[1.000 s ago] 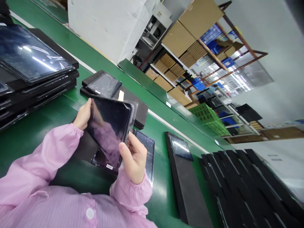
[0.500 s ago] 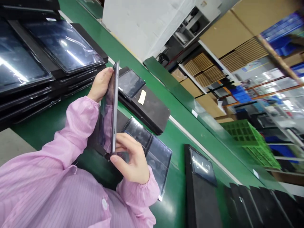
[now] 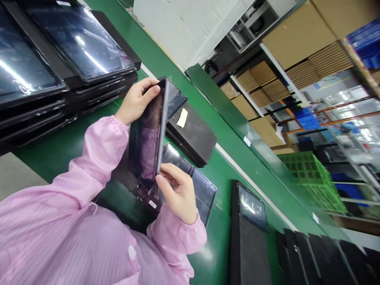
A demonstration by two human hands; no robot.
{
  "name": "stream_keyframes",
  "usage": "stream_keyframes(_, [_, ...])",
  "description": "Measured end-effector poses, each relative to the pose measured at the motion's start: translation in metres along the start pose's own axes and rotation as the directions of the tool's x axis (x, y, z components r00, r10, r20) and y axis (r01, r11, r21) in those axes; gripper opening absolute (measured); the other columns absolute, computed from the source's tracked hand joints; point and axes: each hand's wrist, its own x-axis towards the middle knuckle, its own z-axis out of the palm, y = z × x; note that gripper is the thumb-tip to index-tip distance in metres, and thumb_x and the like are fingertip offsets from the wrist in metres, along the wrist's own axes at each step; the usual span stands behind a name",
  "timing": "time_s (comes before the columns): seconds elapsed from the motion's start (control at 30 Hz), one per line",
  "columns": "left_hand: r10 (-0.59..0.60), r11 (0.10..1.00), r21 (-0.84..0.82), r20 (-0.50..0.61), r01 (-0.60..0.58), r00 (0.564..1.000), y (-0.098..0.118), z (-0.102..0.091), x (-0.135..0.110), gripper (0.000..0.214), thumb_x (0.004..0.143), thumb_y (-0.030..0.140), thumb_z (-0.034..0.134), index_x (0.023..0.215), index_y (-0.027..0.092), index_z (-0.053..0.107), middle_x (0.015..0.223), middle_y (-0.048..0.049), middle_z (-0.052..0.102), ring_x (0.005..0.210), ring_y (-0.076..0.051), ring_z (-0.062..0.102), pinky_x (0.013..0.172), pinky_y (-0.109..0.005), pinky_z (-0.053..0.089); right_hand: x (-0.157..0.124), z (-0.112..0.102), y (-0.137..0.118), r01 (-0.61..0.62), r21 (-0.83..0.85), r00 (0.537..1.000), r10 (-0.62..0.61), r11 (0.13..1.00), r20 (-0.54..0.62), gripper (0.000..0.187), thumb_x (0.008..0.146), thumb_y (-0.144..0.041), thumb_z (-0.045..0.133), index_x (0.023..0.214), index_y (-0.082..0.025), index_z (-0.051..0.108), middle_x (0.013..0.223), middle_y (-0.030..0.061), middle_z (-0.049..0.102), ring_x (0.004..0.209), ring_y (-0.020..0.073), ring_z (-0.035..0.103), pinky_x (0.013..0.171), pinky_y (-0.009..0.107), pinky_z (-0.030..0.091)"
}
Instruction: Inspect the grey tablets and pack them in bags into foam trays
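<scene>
I hold a dark tablet [image 3: 147,146] upright over the green belt, its glossy screen turned toward me and its grey edge facing right. My left hand [image 3: 137,99] grips the tablet's top end, fingers curled over it. My right hand [image 3: 178,192] pinches the lower edge, thumb against the side. Both arms are in pink sleeves. Under the tablet lies a black foam tray [image 3: 118,198] with clear plastic bags [image 3: 196,186] spread beside it.
A stack of black trays with bagged tablets [image 3: 59,71] stands at the upper left. Another tray with a small tablet and a yellow tag [image 3: 192,134] lies behind. A tray with one tablet [image 3: 249,221] and a row of black trays [image 3: 326,257] are at the lower right. Shelves with cartons and a green crate [image 3: 311,174] line the far side.
I have swung the tablet from screen-facing to edge-on, then back partly toward me. My left hand has risen along its top end, and my view has shifted left toward the tray stack.
</scene>
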Motion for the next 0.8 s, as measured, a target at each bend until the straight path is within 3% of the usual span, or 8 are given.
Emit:
stream_keyframes(0.13, [0.013, 1.000, 0.007, 0.026, -0.013, 1.000, 0.003, 0.000, -0.001, 0.056, 0.082, 0.075, 0.057, 0.087, 0.020, 0.068, 0.082, -0.0021, 0.065, 0.096, -0.023, 0.068, 0.095, -0.036, 0.051, 0.001, -0.004, -0.002, 0.028, -0.042, 0.999, -0.027, 0.999, 0.036, 0.020, 0.090, -0.019, 0.062, 0.102, -0.019, 0.077, 0.085, 0.0057, 0.068, 0.070, 0.0133, 0.066, 0.062, 0.023, 0.059])
stream_keyframes(0.23, [0.000, 1.000, 0.002, 0.023, 0.000, 1.000, 0.007, 0.001, -0.001, 0.050, 0.081, 0.070, 0.064, 0.087, 0.020, 0.068, 0.083, -0.0016, 0.065, 0.098, -0.024, 0.069, 0.096, -0.036, 0.051, 0.002, -0.008, -0.004, 0.054, -0.086, 0.997, -0.049, 0.995, 0.063, 0.018, 0.090, -0.018, 0.060, 0.094, -0.018, 0.077, 0.084, 0.0060, 0.070, 0.070, 0.0135, 0.065, 0.061, 0.023, 0.058])
stream_keyframes(0.4, [-0.143, 0.989, -0.055, -0.058, 0.140, 0.988, 0.018, 0.007, -0.003, 0.029, 0.078, 0.043, 0.080, 0.080, 0.018, 0.066, 0.078, 0.0012, 0.064, 0.097, -0.023, 0.070, 0.091, -0.033, 0.054, 0.002, -0.015, -0.006, 0.091, -0.137, 0.989, -0.073, 0.986, 0.128, 0.014, 0.088, -0.017, 0.060, 0.082, -0.018, 0.073, 0.077, 0.0049, 0.070, 0.069, 0.0149, 0.066, 0.065, 0.026, 0.059])
stream_keyframes(0.53, [-0.233, 0.968, -0.121, -0.115, 0.219, 0.966, 0.026, 0.010, -0.007, 0.023, 0.076, 0.030, 0.083, 0.078, 0.017, 0.063, 0.079, 0.0011, 0.064, 0.098, -0.023, 0.071, 0.084, -0.031, 0.056, -0.001, -0.016, -0.006, 0.058, -0.108, 0.993, -0.046, 0.992, 0.113, 0.014, 0.085, -0.018, 0.063, 0.094, -0.017, 0.074, 0.082, 0.0049, 0.070, 0.069, 0.0144, 0.065, 0.064, 0.027, 0.059])
stream_keyframes(0.63, [-0.165, 0.985, -0.050, -0.045, 0.163, 0.985, 0.034, 0.010, -0.010, 0.026, 0.076, 0.037, 0.083, 0.079, 0.018, 0.064, 0.079, 0.0006, 0.064, 0.094, -0.022, 0.070, 0.081, -0.031, 0.056, -0.003, -0.013, -0.008, 0.055, -0.105, 0.996, -0.046, 0.993, 0.083, 0.014, 0.086, -0.023, 0.065, 0.095, -0.017, 0.073, 0.082, 0.0048, 0.069, 0.068, 0.0143, 0.064, 0.062, 0.026, 0.058])
stream_keyframes(0.8, [0.050, 0.982, 0.179, 0.097, -0.067, 0.994, 0.055, 0.012, -0.018, 0.040, 0.080, 0.061, 0.071, 0.087, 0.021, 0.068, 0.084, -0.0028, 0.065, 0.089, -0.022, 0.066, 0.085, -0.035, 0.053, -0.002, -0.001, -0.009, 0.092, -0.114, 0.995, -0.095, 0.989, -0.025, 0.014, 0.086, -0.027, 0.067, 0.096, -0.019, 0.072, 0.091, 0.0058, 0.070, 0.078, 0.0180, 0.065, 0.068, 0.029, 0.057])
